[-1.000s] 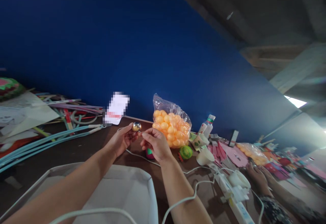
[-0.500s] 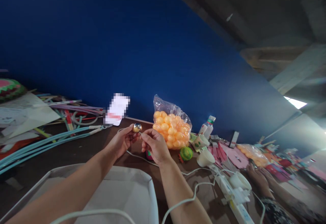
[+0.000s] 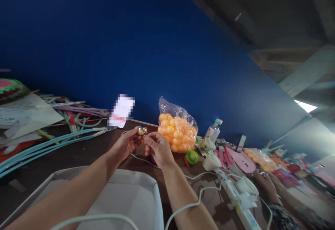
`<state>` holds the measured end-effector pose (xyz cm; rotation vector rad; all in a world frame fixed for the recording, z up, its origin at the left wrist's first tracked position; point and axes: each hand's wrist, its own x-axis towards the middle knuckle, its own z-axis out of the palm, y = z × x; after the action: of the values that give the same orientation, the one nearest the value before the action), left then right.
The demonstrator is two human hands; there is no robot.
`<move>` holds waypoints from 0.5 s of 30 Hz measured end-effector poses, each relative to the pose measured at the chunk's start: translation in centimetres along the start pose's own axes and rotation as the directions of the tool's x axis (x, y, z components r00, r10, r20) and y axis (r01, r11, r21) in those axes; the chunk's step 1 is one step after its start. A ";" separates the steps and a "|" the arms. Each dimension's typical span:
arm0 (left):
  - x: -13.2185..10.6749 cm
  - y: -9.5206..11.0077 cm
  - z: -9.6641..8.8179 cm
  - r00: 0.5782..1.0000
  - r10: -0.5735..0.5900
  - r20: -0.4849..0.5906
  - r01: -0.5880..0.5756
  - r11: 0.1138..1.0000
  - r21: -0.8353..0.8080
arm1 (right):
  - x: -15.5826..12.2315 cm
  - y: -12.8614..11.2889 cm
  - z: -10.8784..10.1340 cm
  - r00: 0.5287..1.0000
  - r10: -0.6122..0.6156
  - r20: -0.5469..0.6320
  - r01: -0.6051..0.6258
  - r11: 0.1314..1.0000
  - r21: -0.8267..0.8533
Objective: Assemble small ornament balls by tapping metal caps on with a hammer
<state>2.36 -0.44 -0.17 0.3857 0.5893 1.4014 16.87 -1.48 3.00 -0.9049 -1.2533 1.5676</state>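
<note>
My left hand [image 3: 128, 143] grips a small shiny gold ball [image 3: 142, 130] between thumb and fingers, above the brown table [image 3: 96, 155]. Close beside it on the right, my right hand [image 3: 159, 149] is closed in a pinch just below the ball. Whatever lies between those fingertips is too small to make out. Behind the right hand stands a clear bag of orange balls [image 3: 176, 132]. A green round ornament [image 3: 192, 157] rests to the right of that hand. Partly hidden under my right hand is a dark pinkish round thing [image 3: 153, 159].
A white bin [image 3: 131, 188] sits below my forearms. White cable [image 3: 183, 205] runs to a power strip [image 3: 240, 205]. Blue tubes [image 3: 60, 142] and a phone [image 3: 120, 111] lie left. Rolls of tape [image 3: 211, 162] and a bottle [image 3: 215, 130] stand right, near another person's hands [image 3: 265, 184].
Both hands keep nearly the same pose around the gold ball. The whole view has shifted slightly; nothing has been let go or taken hold of.
</note>
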 end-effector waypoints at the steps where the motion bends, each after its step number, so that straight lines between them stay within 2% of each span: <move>1: 0.0 0.0 0.0 1.000 0.000 0.007 0.000 1.000 0.000 | 0.0 0.0 0.0 1.000 0.004 -0.004 -0.004 1.000 0.000; 8: -0.2 0.1 0.3 1.000 0.009 -0.019 -0.009 1.000 -0.011 | -0.1 0.1 0.3 1.000 0.017 0.008 -0.017 1.000 -0.012; 15: -0.4 0.2 0.5 1.000 -0.005 0.001 0.005 1.000 0.002 | 0.0 0.1 0.8 1.000 0.003 -0.020 -0.002 1.000 0.025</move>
<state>2.45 -0.77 0.45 0.3866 0.5904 1.3960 16.13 -1.72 3.12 -0.9046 -1.2160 1.5688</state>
